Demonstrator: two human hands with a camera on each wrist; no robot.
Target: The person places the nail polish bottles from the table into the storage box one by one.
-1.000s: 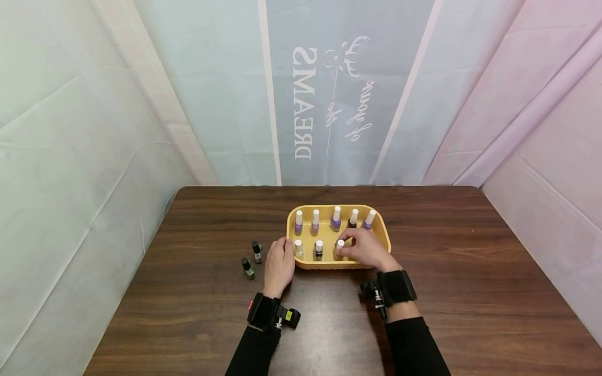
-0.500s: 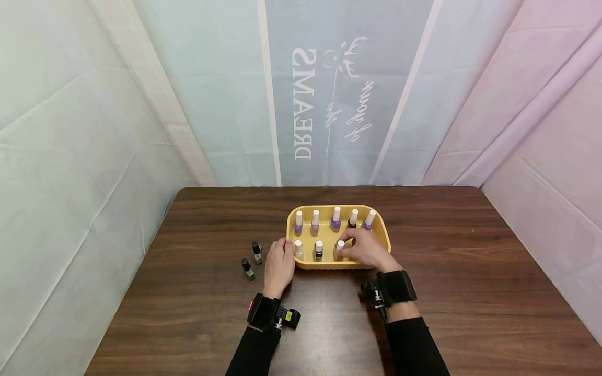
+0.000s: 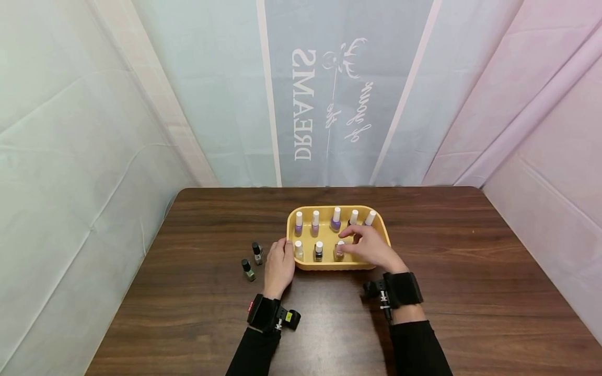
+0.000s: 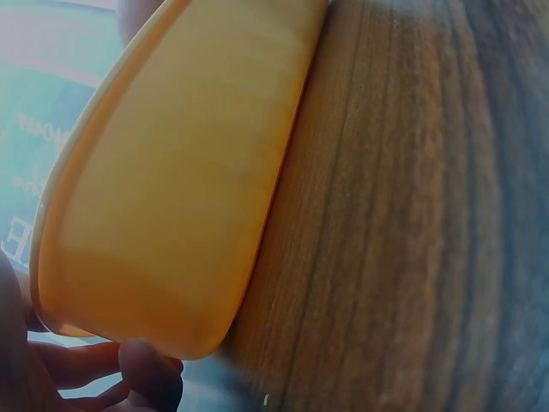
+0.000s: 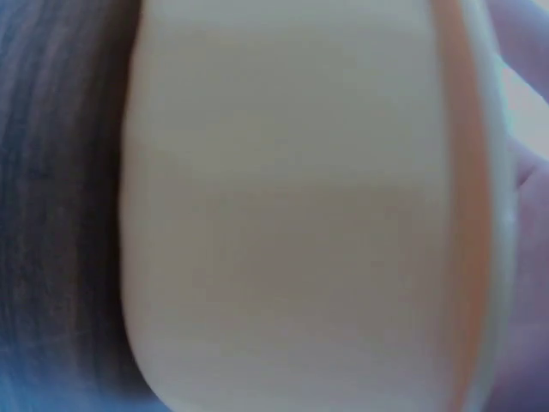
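A yellow tray [image 3: 338, 266] holds several nail polish bottles with white caps, set in two rows. My left hand [image 3: 279, 267] grips the tray's left end; in the left wrist view its fingers [image 4: 150, 373] curl against the tray's corner. My right hand [image 3: 371, 248] is over the tray's right half, thumb and index finger spread apart. Its thumb overlaps the cap of a clear-looking nail polish bottle [image 3: 338, 256] standing in the front row. Beside that one is a dark nail polish bottle [image 3: 319, 253]. The right wrist view shows mostly the tray's outer wall [image 5: 292, 215].
Two black-capped nail polish bottles, one greenish [image 3: 248, 269] and one dark [image 3: 257, 253], stand on the brown wooden table [image 3: 188, 313] left of my left hand. A printed curtain [image 3: 226, 104] hangs behind the table's far edge.
My right thumb and index finger have parted from their pinch on the front-row bottle's cap, and the hand has shifted slightly right. The bottle stays in the tray. My left hand has not moved.
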